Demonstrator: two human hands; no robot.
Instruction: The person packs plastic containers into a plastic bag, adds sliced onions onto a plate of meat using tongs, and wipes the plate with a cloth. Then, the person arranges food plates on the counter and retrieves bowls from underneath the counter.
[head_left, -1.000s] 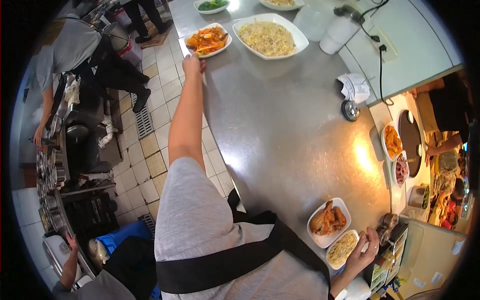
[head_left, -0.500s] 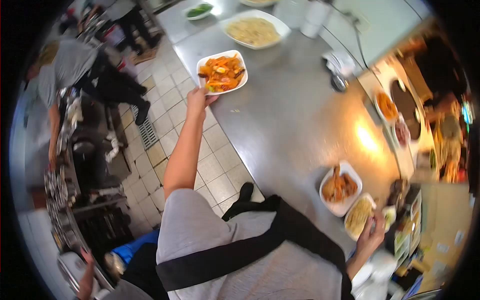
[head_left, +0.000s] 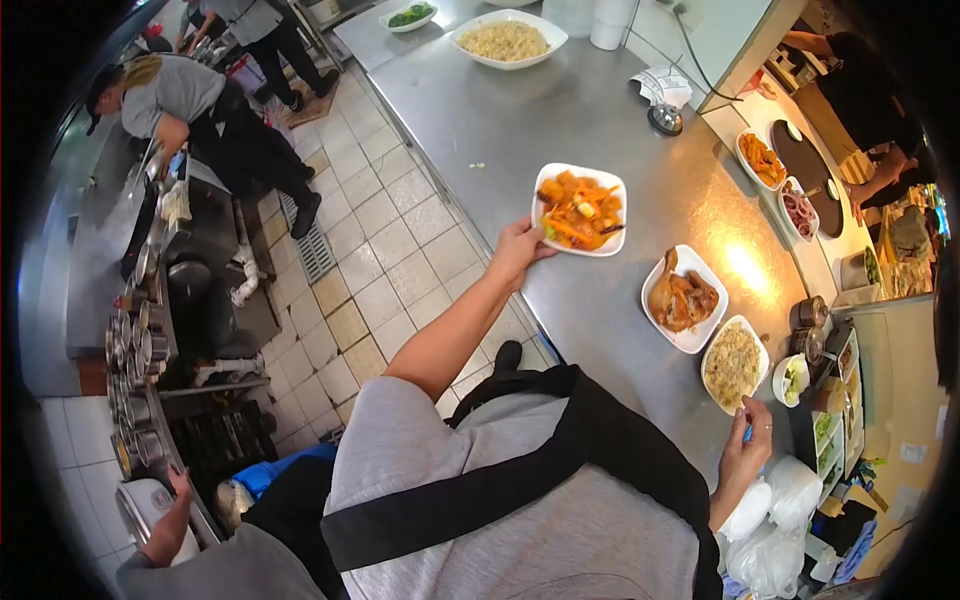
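My left hand (head_left: 523, 250) grips the near-left side of a square white bowl (head_left: 541, 215) filled with orange stir-fried food (head_left: 580, 208), over the steel counter. My right hand (head_left: 748, 440) is at the near edge of a white bowl of fried rice (head_left: 733, 362), fingertips close to its rim; I cannot tell whether they touch. A small blue pen-like item (head_left: 747, 433) shows between its closed fingers. Beside the rice, a white bowl of browned chicken pieces (head_left: 684, 299) stands on the counter.
A large bowl of rice (head_left: 508, 42) and a dish of greens (head_left: 408, 17) stand at the far end. A service bell (head_left: 665, 120) sits near the pass ledge. At right are a small bowl (head_left: 791, 380) and plastic bags (head_left: 772, 540). Co-workers (head_left: 190, 100) work at the left.
My left hand has carried the stir-fry bowl rightward and nearer, beside the chicken bowl. My right hand has drawn back slightly from the rice bowl. The view has shifted.
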